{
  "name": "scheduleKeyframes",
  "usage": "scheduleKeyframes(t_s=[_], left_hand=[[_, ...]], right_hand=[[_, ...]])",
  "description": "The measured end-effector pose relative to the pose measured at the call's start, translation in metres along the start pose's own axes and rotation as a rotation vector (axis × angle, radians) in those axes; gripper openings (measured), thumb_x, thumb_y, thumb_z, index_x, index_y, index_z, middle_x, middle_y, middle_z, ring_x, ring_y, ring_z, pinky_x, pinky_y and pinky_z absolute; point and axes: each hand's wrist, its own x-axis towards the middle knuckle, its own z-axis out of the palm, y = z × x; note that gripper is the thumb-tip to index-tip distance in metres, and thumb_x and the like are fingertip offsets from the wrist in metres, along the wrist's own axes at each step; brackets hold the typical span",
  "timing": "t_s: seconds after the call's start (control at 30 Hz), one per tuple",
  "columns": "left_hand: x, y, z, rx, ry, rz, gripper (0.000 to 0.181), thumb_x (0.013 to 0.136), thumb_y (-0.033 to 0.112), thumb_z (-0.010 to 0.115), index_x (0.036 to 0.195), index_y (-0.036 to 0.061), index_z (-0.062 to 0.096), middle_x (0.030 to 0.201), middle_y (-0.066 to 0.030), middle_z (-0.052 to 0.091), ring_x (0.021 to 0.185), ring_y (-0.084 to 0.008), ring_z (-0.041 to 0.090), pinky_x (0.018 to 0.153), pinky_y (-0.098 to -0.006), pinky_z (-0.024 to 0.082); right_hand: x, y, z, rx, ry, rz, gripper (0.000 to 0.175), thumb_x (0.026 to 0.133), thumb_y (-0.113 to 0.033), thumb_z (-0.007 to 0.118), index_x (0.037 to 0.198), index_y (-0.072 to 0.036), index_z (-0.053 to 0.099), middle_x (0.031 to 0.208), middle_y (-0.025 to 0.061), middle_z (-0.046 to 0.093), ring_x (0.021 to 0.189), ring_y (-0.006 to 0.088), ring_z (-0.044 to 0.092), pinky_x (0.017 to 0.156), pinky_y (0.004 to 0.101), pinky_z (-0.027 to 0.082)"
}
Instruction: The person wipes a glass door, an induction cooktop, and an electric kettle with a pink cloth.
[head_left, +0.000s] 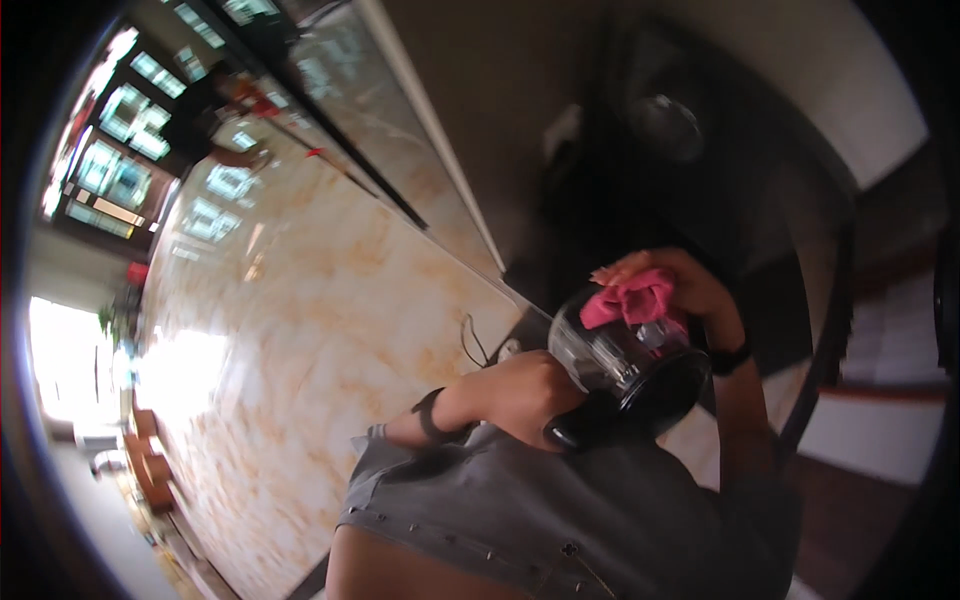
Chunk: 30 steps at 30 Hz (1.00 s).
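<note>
A clear jug (592, 349) with a black base and a black handle is tilted in front of my body. My left hand (532, 394) is closed around its handle, at the jug's lower left. On the upper side of the jug my right hand (686, 281) holds a bunched pink cloth (634, 300) against the clear wall. The fingertips show beyond the cloth; part of the palm is hidden. Both wrists wear dark bands.
Marble-patterned floor (337, 285) stretches out at the left, with a thin dark cord (466, 341) near my left hand. A large dark, blurred area (720, 202) lies beyond the jug. Another person (199, 112) is at the upper left. White steps or shelves (870, 435) are at the right.
</note>
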Motion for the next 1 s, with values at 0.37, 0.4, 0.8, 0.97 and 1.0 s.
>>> scheduleKeyframes(t_s=[0.37,0.4,0.8,0.97,1.0], left_hand=[[-0.002,-0.032,0.016,-0.349,0.237,0.063,0.016,0.065,0.018,0.068,0.065,0.0057,0.058,0.055,-0.0078,0.054,0.047,-0.0232,0.053,0.045,-0.0317,0.039],[0.001,-0.030,0.014,-0.524,0.253,0.011,0.016,0.066,0.018,0.067,0.064,0.0051,0.057,0.056,-0.0077,0.054,0.045,-0.0222,0.051,0.046,-0.0313,0.038],[0.001,-0.022,-0.005,-0.270,0.496,-0.085,0.016,0.060,0.013,0.067,0.064,0.0025,0.055,0.055,-0.0103,0.054,0.047,-0.0243,0.052,0.044,-0.0308,0.038],[0.003,-0.030,-0.003,-0.214,0.462,-0.176,0.018,0.059,0.015,0.068,0.063,0.0027,0.056,0.055,-0.0084,0.055,0.046,-0.0216,0.053,0.044,-0.0298,0.038],[0.004,-0.028,-0.008,-0.278,0.484,-0.259,0.016,0.059,0.013,0.068,0.064,0.0023,0.056,0.054,-0.0083,0.054,0.046,-0.0190,0.052,0.044,-0.0295,0.038]], right_hand=[[-0.017,0.068,0.000,0.439,0.372,0.223,0.033,0.077,-0.013,0.060,0.107,-0.002,0.053,0.107,0.0140,0.056,0.104,0.0234,0.052,0.090,0.0359,0.041],[-0.018,0.073,-0.001,0.450,0.348,0.231,0.033,0.077,-0.013,0.060,0.107,-0.002,0.053,0.107,0.0140,0.057,0.104,0.0233,0.053,0.090,0.0359,0.042],[-0.075,0.113,0.027,0.513,0.182,0.368,0.033,0.078,-0.012,0.059,0.108,-0.001,0.052,0.106,0.0139,0.057,0.101,0.0219,0.054,0.085,0.0350,0.044],[-0.106,0.122,0.041,0.477,0.159,0.358,0.034,0.078,-0.012,0.058,0.109,-0.001,0.051,0.105,0.0139,0.057,0.100,0.0214,0.055,0.083,0.0346,0.046],[-0.112,0.124,0.042,0.449,0.159,0.331,0.034,0.078,-0.012,0.058,0.109,-0.001,0.051,0.105,0.0139,0.057,0.100,0.0213,0.055,0.083,0.0345,0.046]])
